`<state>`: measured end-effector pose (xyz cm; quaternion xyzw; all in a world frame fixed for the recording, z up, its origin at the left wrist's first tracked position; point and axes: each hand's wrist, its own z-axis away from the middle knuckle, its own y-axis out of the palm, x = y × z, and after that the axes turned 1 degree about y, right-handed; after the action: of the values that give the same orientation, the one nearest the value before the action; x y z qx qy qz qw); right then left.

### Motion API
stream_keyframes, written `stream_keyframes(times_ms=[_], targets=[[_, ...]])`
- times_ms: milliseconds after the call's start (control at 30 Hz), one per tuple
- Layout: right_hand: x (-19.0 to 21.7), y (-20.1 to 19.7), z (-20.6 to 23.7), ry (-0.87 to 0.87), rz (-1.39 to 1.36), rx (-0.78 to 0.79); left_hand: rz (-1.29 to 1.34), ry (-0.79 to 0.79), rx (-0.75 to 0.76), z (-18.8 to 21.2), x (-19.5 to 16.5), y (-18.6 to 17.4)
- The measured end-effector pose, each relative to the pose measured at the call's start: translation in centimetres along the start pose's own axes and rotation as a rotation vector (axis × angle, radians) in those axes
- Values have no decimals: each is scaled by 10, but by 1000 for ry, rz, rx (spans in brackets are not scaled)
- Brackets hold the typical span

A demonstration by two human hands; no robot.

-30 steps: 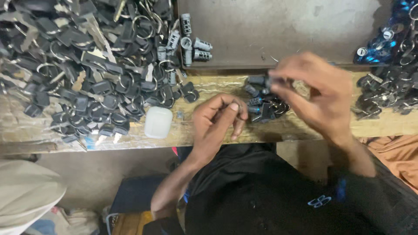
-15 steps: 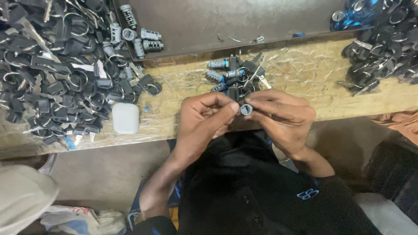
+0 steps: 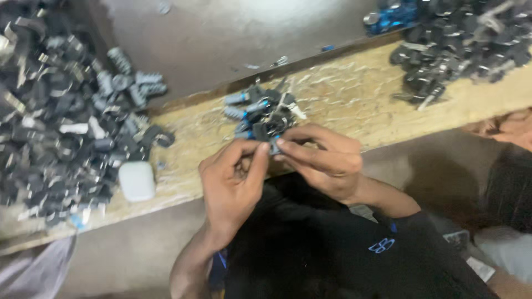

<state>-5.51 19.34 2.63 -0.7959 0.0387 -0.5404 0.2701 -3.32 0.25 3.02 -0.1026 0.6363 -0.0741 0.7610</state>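
Head view: both hands have drawn closer since a moment ago — left hand (image 3: 235, 180) and right hand (image 3: 324, 160) pinch one small metal cylinder (image 3: 274, 145) between fingertips. Each grip is narrow, closed on it, just above the worktop (image 3: 354, 105) — fitting work underway, I judge.

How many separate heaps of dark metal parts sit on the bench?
3: a big left heap, a small middle heap just beyond the left hand and right hand, and a top-right heap. More may lie outside the frame.

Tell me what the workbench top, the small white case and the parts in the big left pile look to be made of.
Workbench top: pale chipboard, rough and unfinished, with visible pressed flakes. Small white case: probably plastic, smooth with rounded corners and a soft sheen. Left pile: mostly dark metal parts, likely steel, with grey glints; blur leaves the finish uncertain.
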Motion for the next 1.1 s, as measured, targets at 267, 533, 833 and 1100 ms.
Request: stream_keyframes(times_ms=[267, 533, 833, 1100], targets=[[-4, 2, 2, -497, 342, -193, -103, 391, -40, 14, 0, 15], [-9, -2, -1, -529, 333, 0, -26, 449, -54, -3, 4, 8], [1, 12, -12, -270, 215, 39, 301, 25, 157, -11, 12, -22], [3, 18, 11, 20, 95, -1, 831, -268, 239, -5, 30, -22]])
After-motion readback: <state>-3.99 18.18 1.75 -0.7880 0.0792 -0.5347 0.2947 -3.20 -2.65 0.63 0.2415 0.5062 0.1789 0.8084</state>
